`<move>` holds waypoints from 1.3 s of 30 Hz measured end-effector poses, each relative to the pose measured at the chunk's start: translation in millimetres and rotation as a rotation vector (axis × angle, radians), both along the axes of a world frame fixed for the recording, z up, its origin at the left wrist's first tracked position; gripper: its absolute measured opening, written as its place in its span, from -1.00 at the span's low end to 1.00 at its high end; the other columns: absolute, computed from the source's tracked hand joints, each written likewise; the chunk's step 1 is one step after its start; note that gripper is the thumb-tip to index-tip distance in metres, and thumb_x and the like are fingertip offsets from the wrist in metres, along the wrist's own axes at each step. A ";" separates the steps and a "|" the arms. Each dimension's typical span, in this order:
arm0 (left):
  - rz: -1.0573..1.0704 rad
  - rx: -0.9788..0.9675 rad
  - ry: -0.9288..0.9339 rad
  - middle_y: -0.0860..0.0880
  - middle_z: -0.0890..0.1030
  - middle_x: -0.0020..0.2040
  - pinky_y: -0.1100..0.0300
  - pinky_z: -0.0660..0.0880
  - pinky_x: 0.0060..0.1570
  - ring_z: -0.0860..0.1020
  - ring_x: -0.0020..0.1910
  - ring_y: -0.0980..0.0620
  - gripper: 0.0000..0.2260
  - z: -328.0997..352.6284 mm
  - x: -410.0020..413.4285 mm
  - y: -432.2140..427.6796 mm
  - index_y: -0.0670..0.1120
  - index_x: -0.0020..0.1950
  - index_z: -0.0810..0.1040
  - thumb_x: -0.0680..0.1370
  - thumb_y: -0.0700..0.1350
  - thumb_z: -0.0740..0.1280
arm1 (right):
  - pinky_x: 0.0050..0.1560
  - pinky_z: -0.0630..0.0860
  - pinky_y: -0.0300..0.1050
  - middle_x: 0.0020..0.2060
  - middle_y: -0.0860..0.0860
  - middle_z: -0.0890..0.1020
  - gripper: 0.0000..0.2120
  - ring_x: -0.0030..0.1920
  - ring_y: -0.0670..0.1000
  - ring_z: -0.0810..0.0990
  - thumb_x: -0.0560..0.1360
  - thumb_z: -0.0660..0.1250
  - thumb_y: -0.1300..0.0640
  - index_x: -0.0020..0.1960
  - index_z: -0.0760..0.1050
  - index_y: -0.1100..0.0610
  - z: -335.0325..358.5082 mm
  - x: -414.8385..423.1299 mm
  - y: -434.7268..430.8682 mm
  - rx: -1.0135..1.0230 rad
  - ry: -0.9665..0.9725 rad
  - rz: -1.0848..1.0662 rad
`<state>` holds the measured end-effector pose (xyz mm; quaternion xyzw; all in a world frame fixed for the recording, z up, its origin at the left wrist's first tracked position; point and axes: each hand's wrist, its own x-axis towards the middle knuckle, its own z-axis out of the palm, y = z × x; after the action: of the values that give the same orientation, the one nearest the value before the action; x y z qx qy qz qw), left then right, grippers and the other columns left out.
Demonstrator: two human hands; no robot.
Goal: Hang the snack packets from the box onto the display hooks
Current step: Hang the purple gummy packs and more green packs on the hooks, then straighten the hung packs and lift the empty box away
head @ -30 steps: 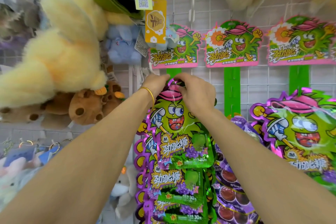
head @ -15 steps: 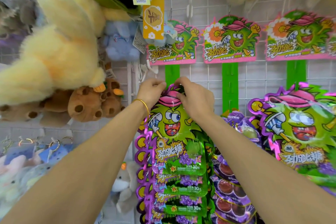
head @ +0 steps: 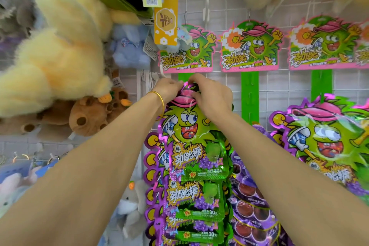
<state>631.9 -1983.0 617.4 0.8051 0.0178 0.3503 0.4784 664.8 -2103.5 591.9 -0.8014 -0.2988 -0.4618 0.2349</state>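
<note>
Glossy green-and-purple cartoon snack packet (head: 189, 128) has edged up. Left hand (head: 168, 88) and right hand (head: 212, 97) both have their grip clamped on its top edge, right below the green plastic hanging strip (head: 184, 76). The hook is hidden. Probably threading the hole, not hung yet.

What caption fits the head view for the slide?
Left hand and right hand pinch the top of a green snack packet below a pink header card on the wire grid.

Packet (head: 187, 134): green cartoon face, pink cap, shiny purple edge; header cards (head: 251, 46) green and pink; plush (head: 60, 52) pale yellow; bears (head: 89, 116) brown; bangle (head: 159, 98) gold; grid (head: 279, 86) white.
</note>
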 end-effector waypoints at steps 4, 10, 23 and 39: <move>0.038 0.008 0.043 -0.23 0.58 0.12 0.03 0.45 0.18 0.55 0.12 -0.15 -0.72 2.7 -1.7 -3.0 -0.24 0.17 0.51 0.58 -0.09 0.19 | -0.11 0.44 -0.05 0.02 -0.01 0.65 -0.78 0.08 0.14 0.57 0.50 0.28 -0.06 0.14 0.43 -0.07 -1.8 1.7 -1.7 0.016 0.017 0.013; 0.050 0.012 0.039 -0.28 0.54 -0.06 0.09 0.45 0.08 0.54 0.01 -0.16 -0.79 -1.7 0.9 -3.3 -0.21 -0.07 0.50 0.57 -0.12 0.14 | -0.08 0.47 -0.04 0.03 -0.01 0.65 -0.77 0.09 0.13 0.57 0.50 0.28 -0.05 0.15 0.43 -0.09 -7.6 3.3 -2.4 -0.002 0.039 0.008; 0.346 0.574 -0.395 -0.16 0.36 0.34 0.07 0.19 0.36 0.29 0.35 -0.14 -0.59 -108.8 -17.3 7.2 -0.15 0.34 0.33 0.51 -0.08 0.15 | 0.00 0.44 0.05 0.16 0.09 0.48 -0.61 0.17 0.19 0.46 0.47 0.32 0.01 0.28 0.41 0.02 -44.0 -10.6 -17.3 -0.069 -0.108 -0.051; 0.511 0.988 -0.121 -0.21 0.17 0.49 -0.07 0.03 0.41 0.05 0.47 -0.10 -0.50 -238.8 -50.7 -8.7 -0.02 0.47 0.17 0.53 0.05 0.07 | 0.32 0.32 0.19 0.34 0.09 0.46 -0.53 0.35 0.17 0.41 0.41 0.39 -0.05 0.28 0.45 0.01 -167.9 -37.2 -46.9 -0.317 -0.226 -0.198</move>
<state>581.1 -1991.7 378.7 0.8820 0.0186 0.4675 -0.0560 627.6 -2150.4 423.9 -0.7968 -0.3120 -0.5169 0.0246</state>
